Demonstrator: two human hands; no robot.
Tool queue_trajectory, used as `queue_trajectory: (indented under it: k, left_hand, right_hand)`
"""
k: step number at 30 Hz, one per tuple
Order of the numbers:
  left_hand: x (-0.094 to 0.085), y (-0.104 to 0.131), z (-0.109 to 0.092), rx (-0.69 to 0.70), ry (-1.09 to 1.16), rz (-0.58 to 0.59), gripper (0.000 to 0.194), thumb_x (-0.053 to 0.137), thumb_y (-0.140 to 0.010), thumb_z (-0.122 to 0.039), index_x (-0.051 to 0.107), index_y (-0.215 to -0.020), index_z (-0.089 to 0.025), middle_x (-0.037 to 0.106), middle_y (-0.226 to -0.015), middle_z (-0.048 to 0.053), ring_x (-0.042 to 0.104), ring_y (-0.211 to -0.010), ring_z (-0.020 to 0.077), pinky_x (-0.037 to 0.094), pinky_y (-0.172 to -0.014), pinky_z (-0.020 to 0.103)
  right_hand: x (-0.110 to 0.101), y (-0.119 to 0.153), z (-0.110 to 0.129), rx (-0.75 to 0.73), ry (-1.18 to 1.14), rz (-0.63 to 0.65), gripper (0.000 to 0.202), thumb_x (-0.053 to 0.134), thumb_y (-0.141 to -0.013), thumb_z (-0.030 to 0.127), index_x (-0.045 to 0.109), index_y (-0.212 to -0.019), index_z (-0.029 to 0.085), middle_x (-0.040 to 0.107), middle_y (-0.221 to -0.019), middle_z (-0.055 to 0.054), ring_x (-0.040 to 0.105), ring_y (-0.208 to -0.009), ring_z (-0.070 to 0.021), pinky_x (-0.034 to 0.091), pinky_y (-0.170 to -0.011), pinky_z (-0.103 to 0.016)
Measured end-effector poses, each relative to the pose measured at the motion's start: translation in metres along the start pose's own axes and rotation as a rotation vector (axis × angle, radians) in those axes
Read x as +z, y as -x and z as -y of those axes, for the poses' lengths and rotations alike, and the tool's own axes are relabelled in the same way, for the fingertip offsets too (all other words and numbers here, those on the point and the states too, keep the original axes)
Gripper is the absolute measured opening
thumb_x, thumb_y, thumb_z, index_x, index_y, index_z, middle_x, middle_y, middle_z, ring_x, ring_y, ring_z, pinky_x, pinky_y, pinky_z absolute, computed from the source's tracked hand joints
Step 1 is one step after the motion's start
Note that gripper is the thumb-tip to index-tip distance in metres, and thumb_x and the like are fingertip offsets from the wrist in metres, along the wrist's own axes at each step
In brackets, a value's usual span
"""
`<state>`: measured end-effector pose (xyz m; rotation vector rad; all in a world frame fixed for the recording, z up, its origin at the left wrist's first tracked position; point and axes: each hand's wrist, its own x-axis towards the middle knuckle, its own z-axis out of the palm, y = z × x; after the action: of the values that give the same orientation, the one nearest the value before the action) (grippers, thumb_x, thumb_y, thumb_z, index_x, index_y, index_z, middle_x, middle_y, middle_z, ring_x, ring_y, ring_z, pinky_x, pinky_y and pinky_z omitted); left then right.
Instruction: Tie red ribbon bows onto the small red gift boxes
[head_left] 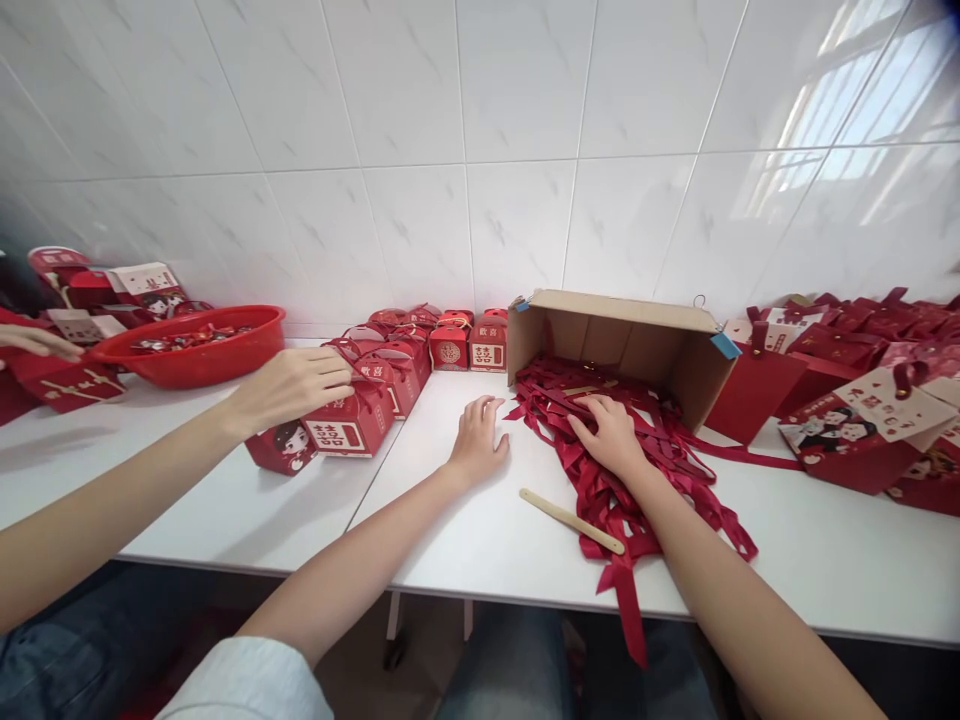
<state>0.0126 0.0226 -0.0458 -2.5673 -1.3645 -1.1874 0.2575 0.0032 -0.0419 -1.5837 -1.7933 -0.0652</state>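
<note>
The person's left hand point(478, 442) and right hand point(609, 437) at a white table point(465, 545), seen from the head. The right hand lies over a heap of dark red ribbons point(589, 485), palm down; its fingers reach in among the strands, and whether they pinch one cannot be told. The left hand is held just beside the heap, its fingers loosely bent, thumb set apart, with nothing between them.

The ribbons spill out of a cardboard box point(626, 325) that rests on its side, its open face toward the person. They spread across the table to the near edge, where one end hangs over; a single strand runs off to the right toward a group of red gift bags point(757, 390). A flat wooden stick point(559, 513) lies aslant at the near left of the heap, one end touching the ribbons. Blue tape point(725, 346) marks a corner of the box.

Left of the box, small red cartons point(349, 425) printed with white panels stand in a cluster, some against the tiled wall point(525, 230). A co-worker's hand point(296, 388) is at the top of the nearest cartons. Farther left, a red basin point(187, 372) contains small shiny pieces; another hand point(37, 340) appears beside it, at the edge of view.
</note>
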Motion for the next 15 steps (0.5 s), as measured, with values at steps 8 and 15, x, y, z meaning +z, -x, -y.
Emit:
queue_trajectory:
  k: [8, 15]
  left_hand:
    - [-0.034, -0.01, 0.01, -0.028, -0.05, -0.169, 0.046, 0.053, -0.077, -0.02, 0.042, -0.121, -0.019, 0.046, -0.122, 0.014, 0.042, -0.117, 0.0298, 0.033, -0.102, 0.048]
    - [-0.159, -0.002, 0.041, 0.122, -0.339, -0.389, 0.039, 0.062, -0.074, -0.022, 0.05, -0.11, -0.02, 0.055, -0.113, 0.009, 0.048, -0.112, 0.0273, 0.031, -0.103, 0.049]
  right_hand:
    - [0.002, 0.004, 0.003, 0.108, 0.08, 0.176, 0.057, 0.046, -0.086, 0.056, 0.05, -0.132, 0.022, 0.045, -0.138, -0.014, 0.039, -0.126, -0.032, 0.033, -0.1, -0.05]
    - [0.004, 0.004, 0.002, 0.091, 0.116, 0.152, 0.053, 0.043, -0.088, 0.053, 0.051, -0.131, 0.022, 0.047, -0.135, -0.014, 0.042, -0.122, -0.0326, 0.035, -0.098, -0.05]
